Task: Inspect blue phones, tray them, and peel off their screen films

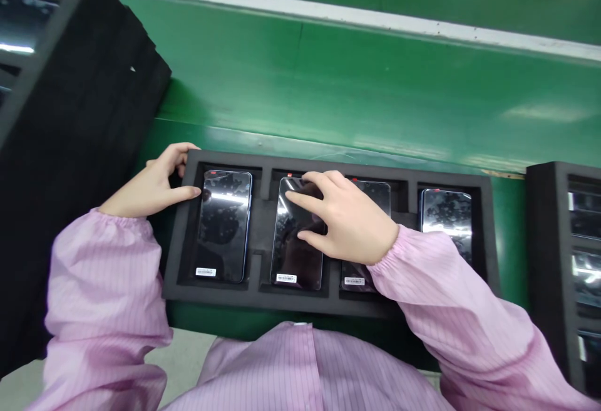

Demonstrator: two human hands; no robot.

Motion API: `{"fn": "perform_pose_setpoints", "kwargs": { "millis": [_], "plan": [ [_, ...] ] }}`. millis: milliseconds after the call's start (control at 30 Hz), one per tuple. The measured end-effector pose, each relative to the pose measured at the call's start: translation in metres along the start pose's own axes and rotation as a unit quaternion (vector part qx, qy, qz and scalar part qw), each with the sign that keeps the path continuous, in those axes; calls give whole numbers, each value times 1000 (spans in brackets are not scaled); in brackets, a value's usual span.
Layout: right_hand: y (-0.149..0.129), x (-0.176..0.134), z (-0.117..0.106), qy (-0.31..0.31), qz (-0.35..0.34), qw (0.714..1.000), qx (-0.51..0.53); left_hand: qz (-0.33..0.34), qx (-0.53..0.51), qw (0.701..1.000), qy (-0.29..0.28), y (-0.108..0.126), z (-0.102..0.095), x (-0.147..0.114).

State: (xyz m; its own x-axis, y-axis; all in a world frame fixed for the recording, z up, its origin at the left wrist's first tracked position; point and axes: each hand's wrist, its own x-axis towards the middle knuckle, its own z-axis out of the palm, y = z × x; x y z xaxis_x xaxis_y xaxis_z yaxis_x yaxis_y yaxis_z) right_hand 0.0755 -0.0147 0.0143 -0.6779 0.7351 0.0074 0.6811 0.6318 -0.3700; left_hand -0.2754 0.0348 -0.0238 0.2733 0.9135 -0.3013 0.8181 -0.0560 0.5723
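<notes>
A black foam tray [300, 301] lies in front of me with several smartphones in its compartments. My left hand [157, 182] holds the tray's upper left corner, thumb over the rim and fingers curled at the outer side. Beside that thumb lies the leftmost smartphone [223, 229], dark screen up. My right hand [347, 217] is spread over the second smartphone [295, 260], fingertips on or just above its glass. That hand and wrist partly cover the third smartphone [375, 195]. At the right end, the fourth smartphone [446, 213] is partly behind my sleeve. White barcode labels show on three screens.
A tall stack of black foam trays [79, 104] stands at the left, with devices in its top one. Another stack of trays [547, 260] with dark devices is at the right edge. Underneath is a green work surface [328, 91] crossed by a white strip [282, 7].
</notes>
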Motion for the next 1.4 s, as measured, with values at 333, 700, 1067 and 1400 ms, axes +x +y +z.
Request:
{"fn": "perform_pose_setpoints", "kwargs": {
  "millis": [333, 700, 1067, 1400],
  "plan": [
    [15, -16, -46, 22, 139, 976, -164, 23, -91, 995, 40, -14, -5, 2],
    [36, -22, -16, 33, 135, 974, -177, 8, -149, 987, 57, -22, -9, 6],
    [56, -23, -1, 123, 64, 990, -31, -16, -135, 988, 78, -21, -7, 6],
    [70, -44, -32, 61, 36, 990, 121, -30, -141, 986, 87, -18, -7, 6]
  ]
}}
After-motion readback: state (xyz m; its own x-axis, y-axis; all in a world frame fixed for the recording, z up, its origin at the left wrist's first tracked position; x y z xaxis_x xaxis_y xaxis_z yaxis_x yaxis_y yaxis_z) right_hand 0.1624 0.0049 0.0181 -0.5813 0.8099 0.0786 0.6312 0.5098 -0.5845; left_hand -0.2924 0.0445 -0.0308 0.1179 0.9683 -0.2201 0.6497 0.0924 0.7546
